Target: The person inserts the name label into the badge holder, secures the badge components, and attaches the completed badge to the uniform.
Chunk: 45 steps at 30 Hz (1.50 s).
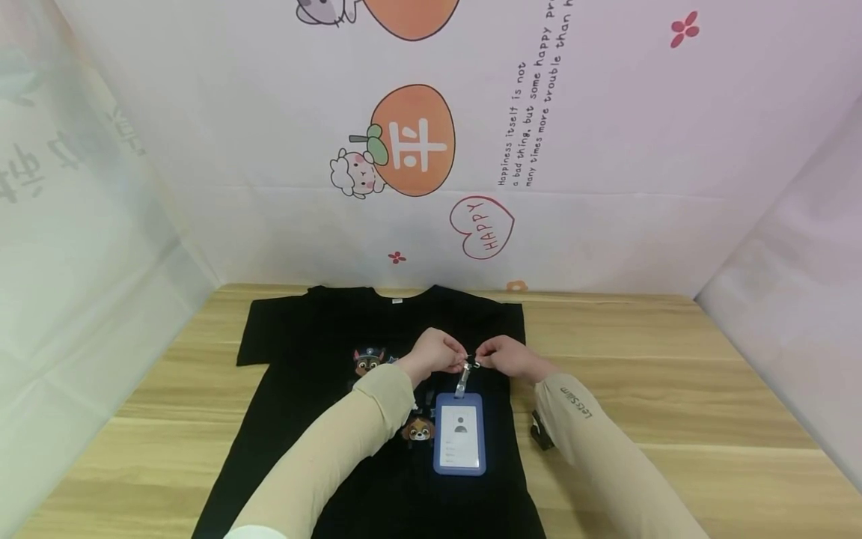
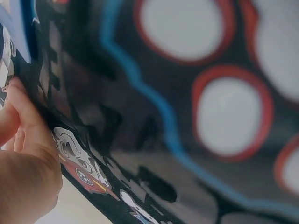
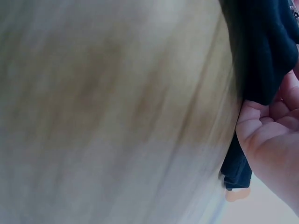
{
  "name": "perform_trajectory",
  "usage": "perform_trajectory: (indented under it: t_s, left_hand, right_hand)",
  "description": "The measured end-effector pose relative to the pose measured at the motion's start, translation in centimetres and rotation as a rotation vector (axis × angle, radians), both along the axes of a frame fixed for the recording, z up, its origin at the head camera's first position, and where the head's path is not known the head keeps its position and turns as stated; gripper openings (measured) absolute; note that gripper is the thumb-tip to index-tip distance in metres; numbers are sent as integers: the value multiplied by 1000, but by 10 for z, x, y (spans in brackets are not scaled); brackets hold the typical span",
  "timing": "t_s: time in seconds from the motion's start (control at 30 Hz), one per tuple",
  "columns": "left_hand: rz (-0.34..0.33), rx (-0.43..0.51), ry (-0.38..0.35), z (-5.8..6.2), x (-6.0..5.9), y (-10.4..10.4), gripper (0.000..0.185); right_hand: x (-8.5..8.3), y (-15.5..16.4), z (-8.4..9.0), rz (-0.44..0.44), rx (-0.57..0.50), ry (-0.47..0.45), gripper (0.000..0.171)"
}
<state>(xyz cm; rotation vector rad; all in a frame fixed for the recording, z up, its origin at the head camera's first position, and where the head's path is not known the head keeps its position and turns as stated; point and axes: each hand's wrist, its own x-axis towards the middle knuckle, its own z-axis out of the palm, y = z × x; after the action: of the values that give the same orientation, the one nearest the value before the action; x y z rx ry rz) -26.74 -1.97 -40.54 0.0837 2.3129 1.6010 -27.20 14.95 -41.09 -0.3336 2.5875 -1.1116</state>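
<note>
A black T-shirt with cartoon dogs on its front lies spread on the table. On its right side lies a blue badge holder, a white card behind its window. From the holder's top a clear strap runs up to a small metal clip between the two hands. My left hand pinches this clip; in the left wrist view, the fingertips meet its shiny metal. A fold of the shirt's cloth is pinched by my right hand, right beside the clip.
Under the shirt is a wood-grain table, its surface running on to the right. White printed cloth stands along the back edge, with more cloth at both sides. A small black object sits by the right sleeve.
</note>
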Motion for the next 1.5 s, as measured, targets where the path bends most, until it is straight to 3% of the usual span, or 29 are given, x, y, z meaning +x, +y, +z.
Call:
perform_trajectory:
  t_s: [0.53, 0.7, 0.97, 1.17, 1.5]
  left_hand:
    - [-16, -53, 39, -5, 2, 4, 7]
    - [-5, -21, 17, -4, 2, 4, 8]
    - [8, 29, -7, -4, 2, 3, 10]
    - [-1, 23, 0, -5, 1, 2, 9]
    - [-30, 36, -29, -5, 1, -3, 10]
  right_hand:
    - [2, -2, -2, 36, 5, -8, 11]
    - [3, -5, 2, 49, 7, 2, 11]
    - [5, 7, 1, 46, -50, 28, 11]
    - [10, 15, 5, 55, -136, -52, 17]
    - [15, 10, 7, 103, -40, -46, 20]
